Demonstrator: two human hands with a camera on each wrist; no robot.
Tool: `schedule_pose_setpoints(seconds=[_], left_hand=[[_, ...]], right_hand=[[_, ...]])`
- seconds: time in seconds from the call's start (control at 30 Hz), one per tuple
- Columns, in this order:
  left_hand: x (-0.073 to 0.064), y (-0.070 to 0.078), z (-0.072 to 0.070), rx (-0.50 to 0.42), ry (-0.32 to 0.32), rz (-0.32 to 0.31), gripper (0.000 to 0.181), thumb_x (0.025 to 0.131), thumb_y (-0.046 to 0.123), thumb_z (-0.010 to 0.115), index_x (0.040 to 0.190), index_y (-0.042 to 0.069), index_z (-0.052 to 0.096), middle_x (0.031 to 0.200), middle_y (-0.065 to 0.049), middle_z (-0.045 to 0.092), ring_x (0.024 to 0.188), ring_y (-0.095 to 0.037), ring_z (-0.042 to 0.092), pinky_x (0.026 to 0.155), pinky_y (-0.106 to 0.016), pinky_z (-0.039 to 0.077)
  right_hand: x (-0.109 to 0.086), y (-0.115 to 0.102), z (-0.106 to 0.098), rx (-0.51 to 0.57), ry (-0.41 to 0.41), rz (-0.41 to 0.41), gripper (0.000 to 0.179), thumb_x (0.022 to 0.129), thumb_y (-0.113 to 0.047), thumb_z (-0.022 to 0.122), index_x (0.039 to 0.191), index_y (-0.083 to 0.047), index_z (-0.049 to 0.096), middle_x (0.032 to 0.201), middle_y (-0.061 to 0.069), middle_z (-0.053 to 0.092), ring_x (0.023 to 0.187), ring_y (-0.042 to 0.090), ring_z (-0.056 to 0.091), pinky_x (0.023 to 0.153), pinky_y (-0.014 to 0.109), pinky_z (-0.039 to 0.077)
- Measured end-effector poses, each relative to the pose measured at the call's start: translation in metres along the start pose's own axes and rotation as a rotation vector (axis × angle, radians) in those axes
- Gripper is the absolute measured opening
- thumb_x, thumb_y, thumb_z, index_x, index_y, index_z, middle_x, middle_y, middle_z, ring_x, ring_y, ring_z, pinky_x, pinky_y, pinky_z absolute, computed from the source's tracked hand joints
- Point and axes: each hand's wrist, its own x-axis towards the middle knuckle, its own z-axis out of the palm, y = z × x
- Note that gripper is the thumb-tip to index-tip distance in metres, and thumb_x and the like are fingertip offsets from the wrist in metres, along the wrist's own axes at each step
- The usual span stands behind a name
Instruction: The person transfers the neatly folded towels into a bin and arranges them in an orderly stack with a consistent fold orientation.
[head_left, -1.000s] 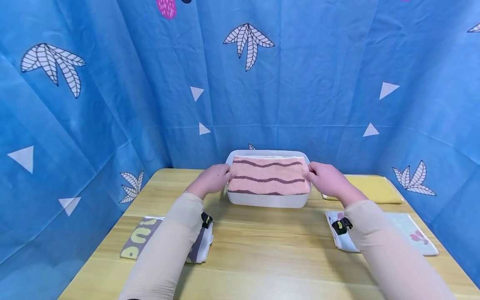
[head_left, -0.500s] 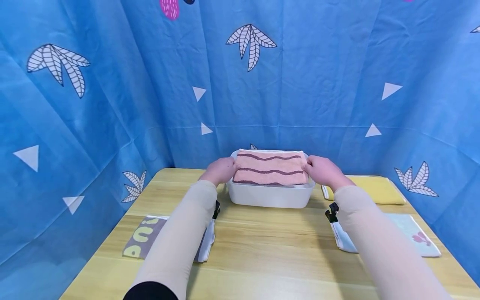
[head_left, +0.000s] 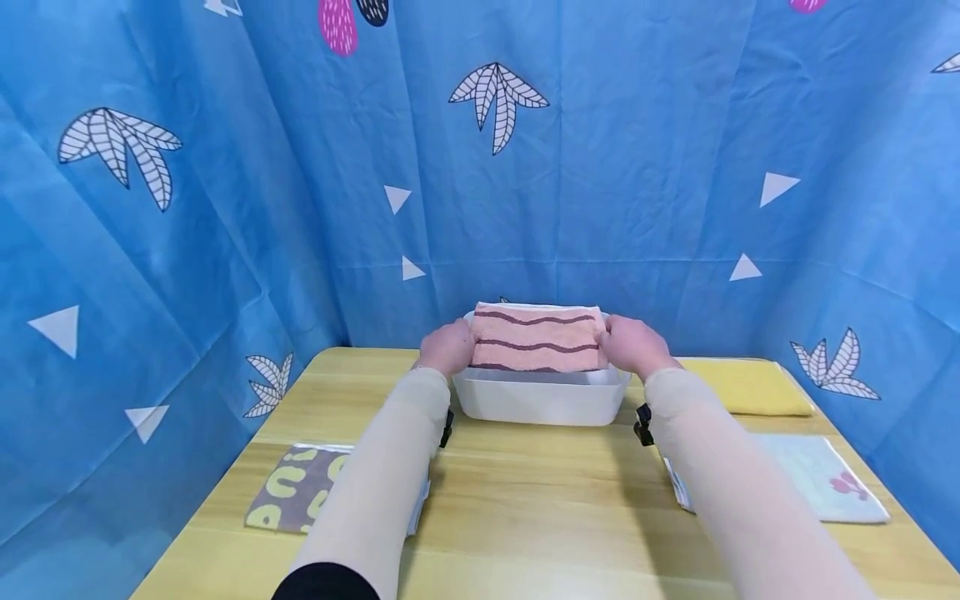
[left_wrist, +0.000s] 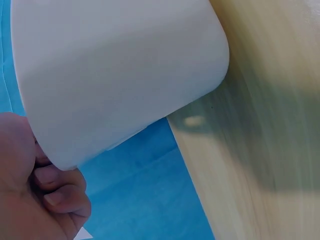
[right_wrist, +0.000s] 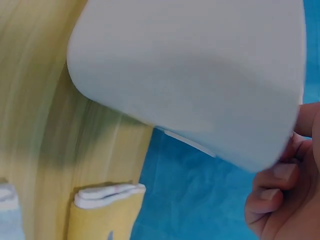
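Observation:
A folded pink towel [head_left: 536, 333] with wavy dark stripes spans the mouth of a white plastic basin [head_left: 538, 404] at the back of the table. Its far edge shows higher than the near one, and a strip of basin wall is visible in front of it. My left hand [head_left: 447, 347] grips the towel's left side, and my right hand [head_left: 636, 343] grips the right side. In both wrist views the basin's outer wall hides the towel; the curled fingers of the left hand [left_wrist: 57, 192] and right hand [right_wrist: 280, 187] sit right by the rim.
A folded yellow towel [head_left: 738, 386] lies behind my right arm, with a pale blue towel [head_left: 806, 475] nearer. At left, a purple-and-green patterned towel [head_left: 288, 492] lies partly under my left sleeve. Blue curtain [head_left: 622, 167] surrounds the wooden table [head_left: 517, 508].
Both hands have carried the pink towel back over the basin, whose front wall now shows more fully. They have drawn slightly closer together. The basin and other towels stay in place.

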Motion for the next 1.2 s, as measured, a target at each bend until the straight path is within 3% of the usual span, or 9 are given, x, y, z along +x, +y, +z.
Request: schedule_pose_setpoints(seconds=[0.33,0.57,0.8,1.2], left_hand=[[0.001,0.000,0.007,0.081,0.031,0.020,0.028,0.109,0.031,0.044,0.120,0.009,0.059,0.104,-0.009,0.065,0.093,-0.028,0.060,0.089,-0.050,0.049],[0.001,-0.001,0.004,0.128,0.038,0.009,0.040,0.107,0.037,0.049,0.129,0.006,0.059,0.116,-0.012,0.067,0.101,-0.029,0.063,0.088,-0.050,0.052],[-0.002,0.000,0.001,0.147,0.027,0.011,0.036,0.105,0.035,0.055,0.128,0.007,0.060,0.112,-0.010,0.068,0.091,-0.025,0.061,0.085,-0.046,0.054],[-0.003,-0.003,0.004,0.099,0.006,0.023,0.040,0.105,0.034,0.055,0.134,0.007,0.056,0.123,-0.011,0.065,0.101,-0.028,0.060,0.092,-0.050,0.051]], right_hand=[[0.000,-0.001,0.010,-0.009,0.021,0.047,0.030,0.107,-0.034,0.042,0.107,-0.008,0.058,0.093,0.013,0.061,0.089,0.034,0.055,0.070,0.047,0.044],[-0.003,0.002,0.010,0.014,0.048,0.059,0.033,0.104,-0.038,0.043,0.103,-0.006,0.052,0.091,0.013,0.056,0.083,0.031,0.055,0.067,0.042,0.042],[-0.002,0.002,0.012,-0.006,0.079,0.036,0.024,0.100,-0.032,0.047,0.100,-0.009,0.055,0.091,0.012,0.059,0.083,0.030,0.055,0.065,0.041,0.043],[-0.004,0.003,0.019,-0.038,0.129,0.043,0.017,0.097,-0.019,0.050,0.108,-0.007,0.056,0.095,0.014,0.063,0.083,0.033,0.057,0.064,0.043,0.044]])
